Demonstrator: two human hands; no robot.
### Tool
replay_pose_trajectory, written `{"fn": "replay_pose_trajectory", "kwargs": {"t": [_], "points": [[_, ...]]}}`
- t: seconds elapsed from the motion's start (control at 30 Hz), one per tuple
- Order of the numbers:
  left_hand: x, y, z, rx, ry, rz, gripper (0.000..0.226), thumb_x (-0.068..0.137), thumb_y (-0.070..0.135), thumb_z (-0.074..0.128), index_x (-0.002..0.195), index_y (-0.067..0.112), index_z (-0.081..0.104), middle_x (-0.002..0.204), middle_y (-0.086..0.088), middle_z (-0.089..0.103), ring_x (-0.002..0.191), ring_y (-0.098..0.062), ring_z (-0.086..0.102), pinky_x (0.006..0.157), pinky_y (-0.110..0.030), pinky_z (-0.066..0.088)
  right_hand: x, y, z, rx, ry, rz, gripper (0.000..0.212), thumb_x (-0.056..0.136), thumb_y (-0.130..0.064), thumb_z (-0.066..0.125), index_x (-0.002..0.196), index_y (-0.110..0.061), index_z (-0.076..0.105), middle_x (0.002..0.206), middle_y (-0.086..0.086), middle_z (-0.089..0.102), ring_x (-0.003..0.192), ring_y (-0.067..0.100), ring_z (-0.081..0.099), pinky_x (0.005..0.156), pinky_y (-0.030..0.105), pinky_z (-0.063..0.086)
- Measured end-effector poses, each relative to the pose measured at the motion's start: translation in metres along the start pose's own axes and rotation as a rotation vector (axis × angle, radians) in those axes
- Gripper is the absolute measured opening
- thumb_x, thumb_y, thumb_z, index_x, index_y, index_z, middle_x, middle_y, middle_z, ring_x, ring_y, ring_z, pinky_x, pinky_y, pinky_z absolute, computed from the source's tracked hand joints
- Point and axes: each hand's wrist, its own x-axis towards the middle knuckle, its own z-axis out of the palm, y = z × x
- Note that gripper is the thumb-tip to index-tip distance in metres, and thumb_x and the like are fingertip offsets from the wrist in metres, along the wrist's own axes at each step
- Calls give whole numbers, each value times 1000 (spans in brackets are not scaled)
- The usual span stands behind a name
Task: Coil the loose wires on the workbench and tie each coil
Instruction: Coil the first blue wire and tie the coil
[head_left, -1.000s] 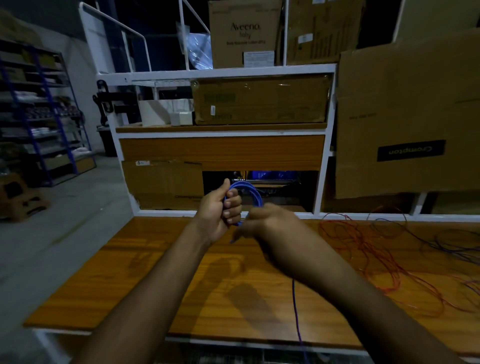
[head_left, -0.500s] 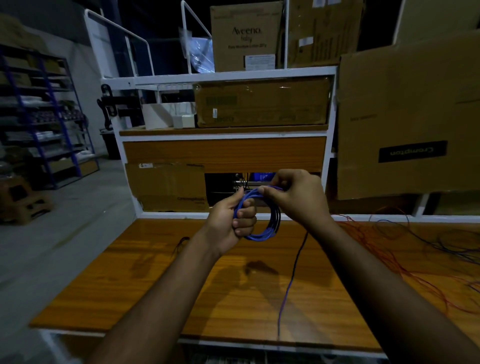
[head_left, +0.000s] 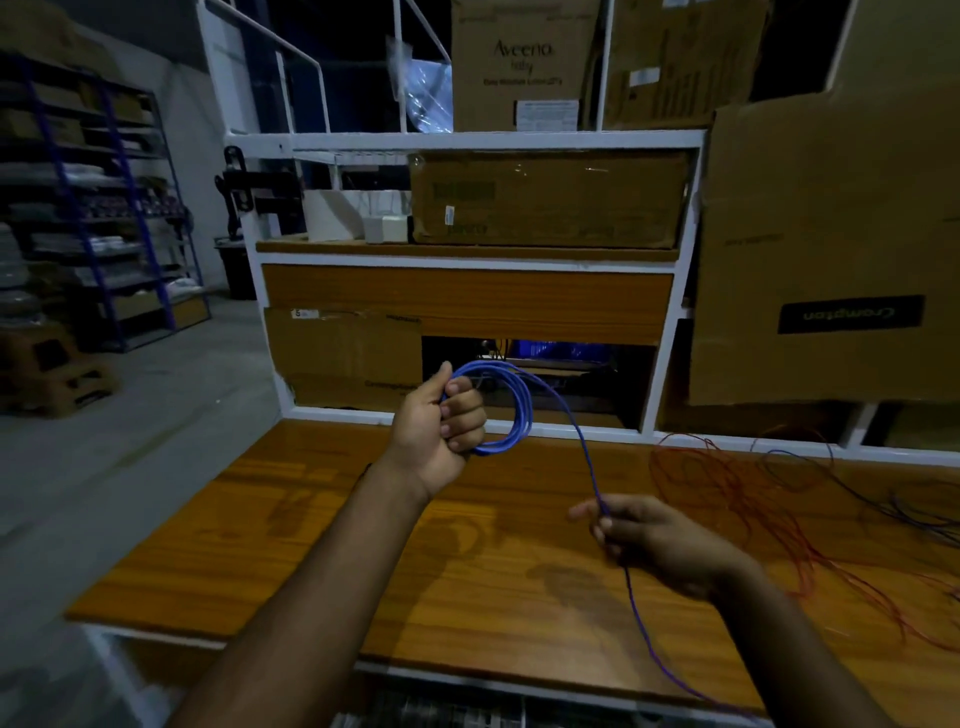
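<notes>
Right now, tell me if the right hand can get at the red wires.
Probably yes. The right hand pinches the blue wire just left of the red wires, with only bare bench between them. It would likely have to let go of the blue wire first.

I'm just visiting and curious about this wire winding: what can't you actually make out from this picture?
- How much blue wire is left: in the head view it drops past the workbench front edge and out of sight.
- The coil section inside the left hand: curled fingers cover it.
- Any tie on the coil: none shows, but the dim light could hide one.
- Where the red wires end: cut off by the right edge.
</notes>
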Motion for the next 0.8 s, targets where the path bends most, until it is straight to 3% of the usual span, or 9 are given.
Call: {"fn": "replay_pose_trajectory", "kwargs": {"t": [0.1, 0.2, 0.27, 0.37, 0.43, 0.5, 0.67, 0.8], "points": [[4, -2, -4, 14, 15, 20, 41, 106, 39, 28, 72, 19, 38, 49, 8, 30, 36, -4, 26, 38, -19, 16, -2, 29, 30, -20, 260, 31, 17, 99, -8, 54, 114, -4, 61, 81, 14, 66, 63, 23, 66, 67, 42, 60], [8, -15, -7, 59, 59, 8, 40, 105, 39, 30, 72, 19, 39, 50, 8, 29, 36, -4, 24, 41, -20, 12, -6, 30, 62, -350, 501, -58, 9, 96, -19, 63, 94, -11, 60, 70, 10, 71, 51, 19, 67, 46, 30, 54], [11, -25, -11, 81, 78, -11, 40, 105, 40, 31, 72, 19, 40, 50, 8, 28, 36, -4, 23, 42, -21, 11, -14, 20, 76, -708, 460, -137, 17, 96, -29, 64, 82, -23, 59, 65, 1, 70, 50, 7, 64, 47, 26, 51], [13, -38, -18, 114, 111, -47, 40, 105, 41, 32, 72, 19, 40, 50, 8, 27, 36, -4, 23, 42, -21, 11, -32, -5, 86, -1020, 317, -334, 9, 95, -25, 55, 88, -27, 61, 76, -4, 69, 70, 10, 64, 67, 39, 54], [14, -44, -22, 125, 128, -67, 41, 105, 41, 32, 72, 19, 40, 50, 8, 27, 36, -4, 22, 40, -21, 13, -43, -26, 90, -1060, 150, -435, 24, 94, -13, 50, 108, -27, 65, 92, -7, 67, 83, 9, 61, 75, 31, 51], [14, -49, -23, 137, 131, -82, 42, 105, 42, 33, 71, 18, 40, 50, 8, 26, 36, -4, 22, 38, -20, 14, -46, -43, 92, -1139, 85, -548, 40, 95, -3, 51, 122, -29, 66, 99, -10, 65, 89, 4, 59, 78, 20, 48], [10, -55, -21, 208, 130, -104, 40, 104, 42, 36, 75, 16, 47, 53, 6, 33, 38, -5, 27, 39, -18, 24, -42, -80, 91, -1088, 250, -744, 39, 92, -3, 59, 120, -29, 69, 108, -11, 70, 98, 0, 60, 79, 4, 40], [9, -57, -16, 267, 74, -127, 38, 105, 40, 34, 77, 17, 46, 54, 6, 38, 37, -6, 33, 39, -19, 27, -24, -94, 79, -940, 487, -803, 26, 95, -13, 58, 117, -24, 63, 101, -8, 69, 86, 1, 64, 74, 18, 53]]}}
